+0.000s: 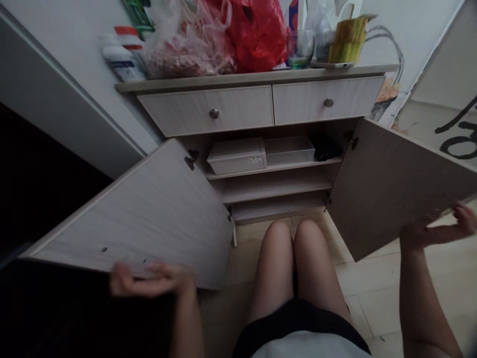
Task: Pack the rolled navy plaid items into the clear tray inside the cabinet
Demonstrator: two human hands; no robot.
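A low cabinet with pale wood grain stands in front of me, both its doors swung wide. My left hand, a little blurred, has its fingers curled at the free edge of the left cabinet door. At the outer edge of the right cabinet door, my right hand is bent round in a similar hold, also smeared. On the upper shelf inside sit a white lidded box, a clear open tray and a dark object that I cannot make out.
Two closed drawers run above the opening. The cabinet top carries a red plastic bag, a clear bag, white bottles, a glass and a yellow jug. My knees are close to the cabinet, above a tiled floor.
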